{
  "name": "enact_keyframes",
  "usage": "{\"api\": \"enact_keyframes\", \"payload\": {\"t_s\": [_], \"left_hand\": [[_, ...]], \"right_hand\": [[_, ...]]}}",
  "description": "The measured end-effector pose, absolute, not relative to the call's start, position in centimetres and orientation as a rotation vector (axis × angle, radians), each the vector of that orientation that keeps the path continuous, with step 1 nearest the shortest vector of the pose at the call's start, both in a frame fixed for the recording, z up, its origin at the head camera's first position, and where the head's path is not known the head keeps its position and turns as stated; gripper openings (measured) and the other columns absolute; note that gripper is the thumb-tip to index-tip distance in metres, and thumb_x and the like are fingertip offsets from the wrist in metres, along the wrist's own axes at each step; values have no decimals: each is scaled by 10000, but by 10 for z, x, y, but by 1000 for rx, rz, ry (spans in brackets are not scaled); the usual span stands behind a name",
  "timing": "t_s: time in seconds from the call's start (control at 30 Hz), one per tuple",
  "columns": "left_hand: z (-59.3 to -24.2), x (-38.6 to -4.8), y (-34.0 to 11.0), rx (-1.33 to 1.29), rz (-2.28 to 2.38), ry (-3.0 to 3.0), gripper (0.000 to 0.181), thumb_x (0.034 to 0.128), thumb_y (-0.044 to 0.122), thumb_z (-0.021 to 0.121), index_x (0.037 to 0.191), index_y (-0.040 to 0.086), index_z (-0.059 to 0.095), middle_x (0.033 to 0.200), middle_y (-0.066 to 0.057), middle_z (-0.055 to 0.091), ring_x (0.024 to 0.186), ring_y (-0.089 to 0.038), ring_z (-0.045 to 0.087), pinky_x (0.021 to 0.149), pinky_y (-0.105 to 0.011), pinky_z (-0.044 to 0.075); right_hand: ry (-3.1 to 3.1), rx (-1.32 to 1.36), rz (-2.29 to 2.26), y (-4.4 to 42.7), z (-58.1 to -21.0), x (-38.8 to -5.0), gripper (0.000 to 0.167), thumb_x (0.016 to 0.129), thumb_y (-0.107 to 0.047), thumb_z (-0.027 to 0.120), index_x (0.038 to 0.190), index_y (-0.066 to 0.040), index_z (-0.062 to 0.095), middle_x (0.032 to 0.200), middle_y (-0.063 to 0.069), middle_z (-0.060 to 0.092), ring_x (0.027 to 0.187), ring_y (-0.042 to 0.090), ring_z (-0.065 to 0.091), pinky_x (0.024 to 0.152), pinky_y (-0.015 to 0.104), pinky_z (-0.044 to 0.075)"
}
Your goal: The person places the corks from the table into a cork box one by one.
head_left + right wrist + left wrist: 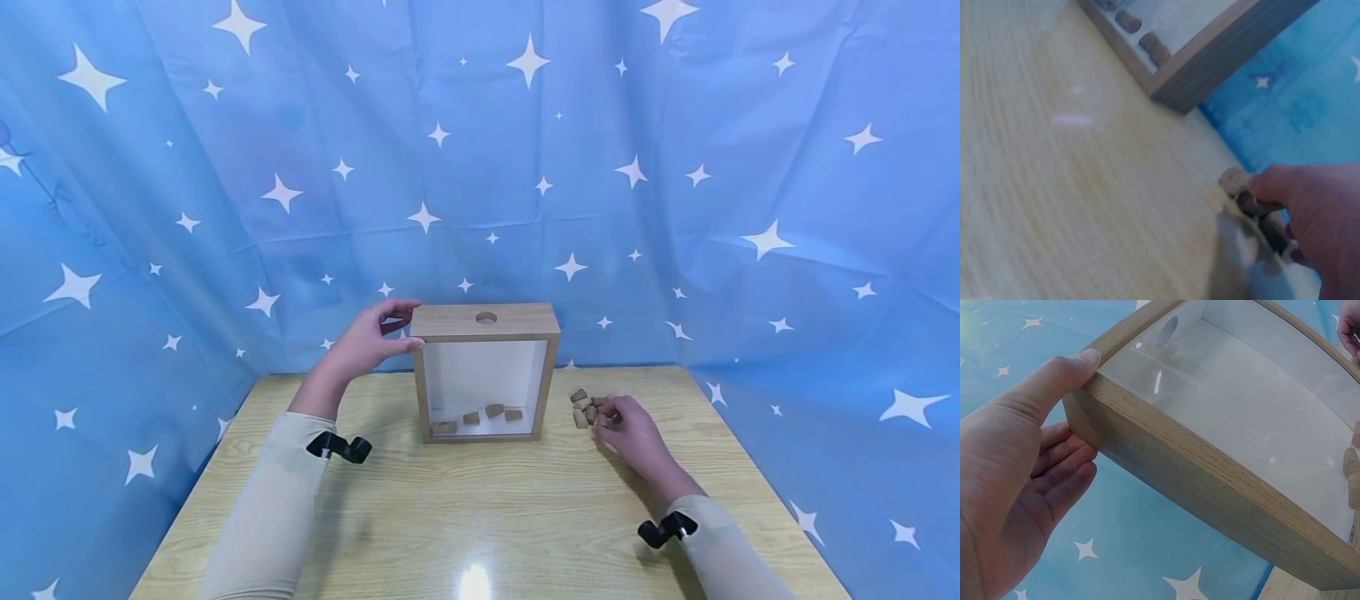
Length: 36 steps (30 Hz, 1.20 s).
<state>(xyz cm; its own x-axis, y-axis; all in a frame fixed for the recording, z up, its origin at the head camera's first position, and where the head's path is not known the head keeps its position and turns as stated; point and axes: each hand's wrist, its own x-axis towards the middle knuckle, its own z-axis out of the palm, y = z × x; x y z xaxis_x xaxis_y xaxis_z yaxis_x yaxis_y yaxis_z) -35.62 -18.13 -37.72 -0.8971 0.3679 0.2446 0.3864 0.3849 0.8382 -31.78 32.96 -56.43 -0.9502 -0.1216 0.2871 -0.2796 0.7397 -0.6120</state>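
Note:
A wooden box frame (pixel 483 322) with a clear front and a round hole (pixel 486 318) in its top stands upright on the table. Several corks (pixel 471 418) lie along its bottom inside. My left hand (pixel 371 337) grips the upper left corner, its thumb (pixel 1063 375) on the front edge and its fingers (pixel 1063 465) round behind. To the right of the box is a small pile of loose corks (pixel 580 406). Over that pile my right hand (pixel 633 429) pinches a cork (pixel 1270 205), which its fingers partly hide.
The light wood-grain table (pixel 480 500) reaches back to a blue curtain (pixel 480 167) with white stars, close behind the box. Another stretch of curtain (pixel 67 375) hangs along the left side. A bright light reflection shows on the front of the tabletop.

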Motion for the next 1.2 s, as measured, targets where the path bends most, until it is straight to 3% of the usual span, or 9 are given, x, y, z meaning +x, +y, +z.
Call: {"api": "enact_keyframes", "payload": {"t_s": [0.17,0.67,1.07,1.2], "left_hand": [[-378,-357,-181,-710,-1580,-2599,729,975,311,899,1602,148,563,1553,-120,578,1516,-377,513,1251,-551,450],[-378,-357,-181,-710,-1564,-2603,741,978,311,896,1610,132,553,1544,-121,577,1513,-390,512,1250,-557,451],[-381,-359,-182,-719,-1569,-2594,744,976,320,898,1610,141,554,1543,-113,574,1511,-378,512,1249,-566,449],[-380,-359,-181,-722,-1567,-2594,738,974,329,899,1605,152,559,1537,-112,577,1506,-376,517,1247,-563,452]], "right_hand": [[-2646,318,1060,325,-551,-317,263,982,-50,835,1203,-13,695,1131,128,633,1030,317,639,818,379,569],[-2524,404,1177,303,-508,-314,314,962,36,814,1239,-9,672,1175,151,626,912,232,649,734,244,589],[-2448,459,1119,295,-483,-312,314,998,36,761,1298,-49,728,1191,89,656,998,221,651,762,271,577],[-2404,487,1099,293,-474,-312,327,968,89,747,1272,-29,758,1178,99,696,1007,237,671,829,209,560]]}}
